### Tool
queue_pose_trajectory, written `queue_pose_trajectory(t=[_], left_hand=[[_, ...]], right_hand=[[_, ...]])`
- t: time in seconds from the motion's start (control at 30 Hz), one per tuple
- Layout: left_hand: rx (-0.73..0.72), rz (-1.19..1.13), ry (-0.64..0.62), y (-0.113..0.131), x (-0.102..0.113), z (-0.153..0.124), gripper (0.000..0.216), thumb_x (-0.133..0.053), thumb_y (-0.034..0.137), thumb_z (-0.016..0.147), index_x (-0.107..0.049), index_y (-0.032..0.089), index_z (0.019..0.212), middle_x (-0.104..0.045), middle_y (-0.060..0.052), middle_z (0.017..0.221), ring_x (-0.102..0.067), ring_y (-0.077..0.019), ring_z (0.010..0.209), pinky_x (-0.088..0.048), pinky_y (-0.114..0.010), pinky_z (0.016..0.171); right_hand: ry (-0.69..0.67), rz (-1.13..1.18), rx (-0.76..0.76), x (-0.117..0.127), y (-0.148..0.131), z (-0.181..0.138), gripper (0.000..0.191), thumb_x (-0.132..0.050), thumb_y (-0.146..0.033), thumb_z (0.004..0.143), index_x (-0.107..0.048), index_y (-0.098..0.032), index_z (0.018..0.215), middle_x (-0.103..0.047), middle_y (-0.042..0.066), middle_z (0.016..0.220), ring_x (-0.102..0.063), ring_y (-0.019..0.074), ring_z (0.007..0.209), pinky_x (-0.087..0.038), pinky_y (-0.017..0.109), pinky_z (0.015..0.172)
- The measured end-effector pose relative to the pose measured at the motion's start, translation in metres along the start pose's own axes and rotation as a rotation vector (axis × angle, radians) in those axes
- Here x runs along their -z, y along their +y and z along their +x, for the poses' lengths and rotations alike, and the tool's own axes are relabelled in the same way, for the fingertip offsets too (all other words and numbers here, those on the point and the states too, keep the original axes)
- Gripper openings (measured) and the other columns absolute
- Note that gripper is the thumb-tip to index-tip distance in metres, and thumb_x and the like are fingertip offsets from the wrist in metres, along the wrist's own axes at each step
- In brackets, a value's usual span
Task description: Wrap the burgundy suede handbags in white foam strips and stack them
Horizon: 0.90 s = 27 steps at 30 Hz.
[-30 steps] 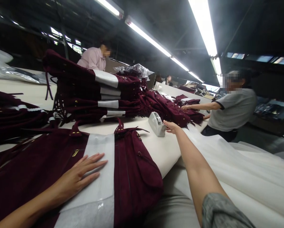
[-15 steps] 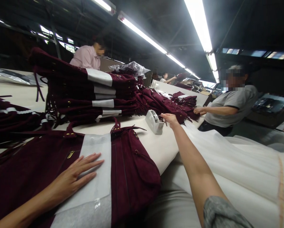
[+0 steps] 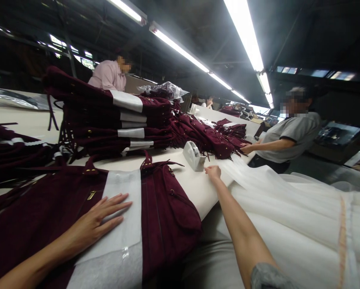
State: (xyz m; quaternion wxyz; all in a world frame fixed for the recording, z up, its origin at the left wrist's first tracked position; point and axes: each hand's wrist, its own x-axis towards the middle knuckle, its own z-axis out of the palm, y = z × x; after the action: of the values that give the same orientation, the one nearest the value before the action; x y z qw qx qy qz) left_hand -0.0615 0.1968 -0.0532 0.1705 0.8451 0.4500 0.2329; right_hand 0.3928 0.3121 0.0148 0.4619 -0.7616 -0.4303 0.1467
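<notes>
Head view: left of the tape dispenser (image 3: 193, 157), the left grip (image 3: 99, 218) splays empty, seemingly steadying a paper band (image 3: 128, 233) across the bag (image 3: 167, 216); just right, the right grip (image 3: 214, 173) curls, its hold unclear.

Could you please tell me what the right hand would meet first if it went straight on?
Probably the tape dispenser, just ahead of the right hand, though the gap's depth is unclear.

No readable lettering
Neither the tape dispenser (image 3: 194, 156), the gold-coloured metal piece (image 3: 91, 195) on the maroon bag (image 3: 170, 216) in front of it, nor the white wraps (image 3: 127, 101) left of it show legible text.
</notes>
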Motion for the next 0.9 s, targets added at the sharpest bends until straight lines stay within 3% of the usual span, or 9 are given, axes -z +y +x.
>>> queue_pose_trajectory(t=[0.1,0.23,0.33,0.43,0.5,0.57,0.73,0.9], left_hand=[[0.027,-0.021,-0.042,0.005,0.001,-0.001,0.045,-0.047,0.055,0.091,-0.056,0.037,0.132,-0.04,0.0,0.15,-0.034,-0.0276,0.141,-0.02,-0.054,0.116],[0.051,-0.046,-0.113,0.02,0.006,-0.004,0.044,-0.046,0.047,0.094,-0.053,0.034,0.135,-0.037,-0.002,0.153,-0.029,-0.0224,0.144,-0.01,-0.05,0.119],[0.073,-0.056,-0.139,0.024,0.009,-0.004,0.044,-0.049,0.042,0.094,-0.052,0.031,0.136,-0.035,-0.003,0.154,-0.026,-0.0192,0.145,-0.007,-0.045,0.12],[0.093,-0.076,-0.144,0.024,0.008,-0.005,0.043,-0.05,0.039,0.094,-0.052,0.03,0.136,-0.034,-0.004,0.155,-0.025,-0.0179,0.145,-0.006,-0.044,0.12],[0.088,-0.079,-0.135,0.024,0.007,-0.006,0.043,-0.05,0.04,0.093,-0.052,0.03,0.136,-0.035,-0.005,0.155,-0.025,-0.0188,0.145,-0.006,-0.045,0.119],[0.071,-0.075,-0.121,0.023,0.006,-0.006,0.043,-0.05,0.04,0.093,-0.053,0.03,0.135,-0.035,-0.005,0.154,-0.025,-0.0198,0.145,-0.006,-0.046,0.119],[0.06,-0.085,-0.112,0.021,0.005,-0.006,0.044,-0.049,0.039,0.093,-0.053,0.028,0.135,-0.036,-0.006,0.154,-0.026,-0.0206,0.145,-0.008,-0.046,0.119],[0.062,-0.1,-0.095,0.023,0.007,-0.007,0.044,-0.053,0.037,0.09,-0.055,0.025,0.133,-0.038,-0.009,0.152,-0.028,-0.0207,0.144,-0.009,-0.047,0.119]], right_hand=[[0.037,-0.05,0.031,0.006,-0.008,-0.019,0.026,-0.069,-0.015,0.068,-0.06,-0.017,0.044,-0.061,0.006,0.048,-0.064,0.0207,0.065,-0.045,0.026,0.061],[-0.069,0.091,0.163,0.01,-0.043,-0.08,0.023,-0.064,-0.034,0.081,-0.074,-0.014,0.076,-0.072,0.007,0.074,-0.063,0.0164,0.069,-0.047,0.025,0.062],[-0.38,0.488,0.199,0.014,-0.077,-0.158,0.034,-0.08,-0.042,0.067,-0.076,-0.013,0.085,-0.071,0.007,0.072,-0.058,0.0119,0.058,-0.046,0.022,0.053],[-0.734,0.55,0.027,0.013,-0.101,-0.248,0.038,-0.085,-0.043,0.062,-0.077,-0.013,0.084,-0.07,0.006,0.068,-0.056,0.0095,0.053,-0.044,0.019,0.046],[-0.86,0.54,-0.059,0.002,-0.109,-0.298,0.037,-0.084,-0.043,0.062,-0.077,-0.012,0.081,-0.069,0.006,0.066,-0.056,0.0093,0.051,-0.044,0.019,0.045],[-0.889,0.534,-0.11,-0.017,-0.11,-0.33,0.035,-0.084,-0.042,0.062,-0.076,-0.012,0.075,-0.069,0.007,0.065,-0.056,0.0092,0.05,-0.044,0.019,0.045],[-0.801,0.504,-0.219,-0.056,-0.11,-0.354,0.025,-0.084,-0.032,0.061,-0.074,-0.01,0.067,-0.068,0.006,0.061,-0.057,0.0079,0.048,-0.047,0.016,0.046],[-0.759,0.417,-0.297,-0.066,-0.115,-0.358,0.015,-0.08,-0.017,0.066,-0.07,-0.008,0.06,-0.066,0.007,0.056,-0.056,0.0073,0.044,-0.049,0.015,0.044]])
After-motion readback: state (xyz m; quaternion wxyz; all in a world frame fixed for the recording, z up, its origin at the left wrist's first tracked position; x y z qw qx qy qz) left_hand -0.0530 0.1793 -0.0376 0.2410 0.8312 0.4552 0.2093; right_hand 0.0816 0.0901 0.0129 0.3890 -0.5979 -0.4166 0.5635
